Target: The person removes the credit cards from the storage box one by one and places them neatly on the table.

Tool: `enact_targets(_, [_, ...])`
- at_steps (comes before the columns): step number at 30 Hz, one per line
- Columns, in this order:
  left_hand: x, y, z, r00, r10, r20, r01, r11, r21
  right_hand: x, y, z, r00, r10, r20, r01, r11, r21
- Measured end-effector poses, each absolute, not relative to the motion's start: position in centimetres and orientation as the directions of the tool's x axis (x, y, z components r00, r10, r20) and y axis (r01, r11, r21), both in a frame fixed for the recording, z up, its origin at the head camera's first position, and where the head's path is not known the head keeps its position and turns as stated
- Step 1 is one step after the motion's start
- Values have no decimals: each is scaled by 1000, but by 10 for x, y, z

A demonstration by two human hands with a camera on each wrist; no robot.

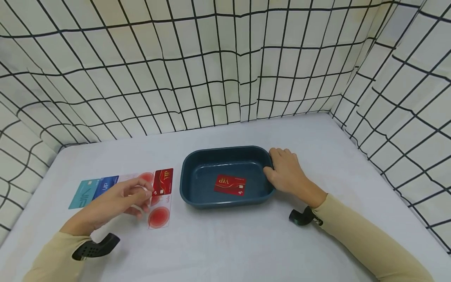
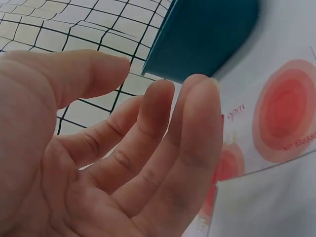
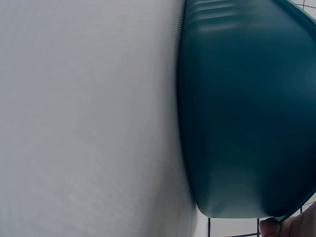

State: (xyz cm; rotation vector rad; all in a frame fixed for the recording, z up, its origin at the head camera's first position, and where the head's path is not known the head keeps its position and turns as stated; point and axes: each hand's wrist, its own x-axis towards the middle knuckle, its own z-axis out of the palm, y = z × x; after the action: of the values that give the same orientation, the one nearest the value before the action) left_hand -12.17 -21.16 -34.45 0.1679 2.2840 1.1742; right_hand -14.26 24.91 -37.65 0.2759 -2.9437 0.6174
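Note:
My right hand (image 1: 287, 170) grips the right end of a dark teal plastic tray (image 1: 197, 196), thumb over its rim. A red VIP card (image 1: 230, 185) lies flat on the tray's floor. To the left of the tray, my left hand (image 1: 118, 199) hovers over a row of cards, fingers loosely bent. In the left wrist view a gap shows between thumb and fingers (image 2: 200, 123), with nothing in it. Close to those fingertips, a second red VIP card (image 1: 163, 181) lies on a pale sheet with red circles (image 1: 158, 217).
A blue card (image 1: 107, 184) and a light teal VIP card (image 1: 83, 194) lie at the left of the row, partly behind the left hand. White cloth (image 1: 225, 243) covers the table. Black netting (image 1: 197, 70) over pale walls borders the back and sides.

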Motion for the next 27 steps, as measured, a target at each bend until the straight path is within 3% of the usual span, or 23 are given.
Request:
enact_targets(20, [-133, -187, -304, -811, 481, -333, 36, 610, 791, -139, 251, -376, -974, -162, 159, -209, 916, -344])
enact_targets(27, [-136, -174, -297, -818, 466, -338, 50, 642, 765, -139, 250, -375, -971, -167, 171, -213, 928, -304])
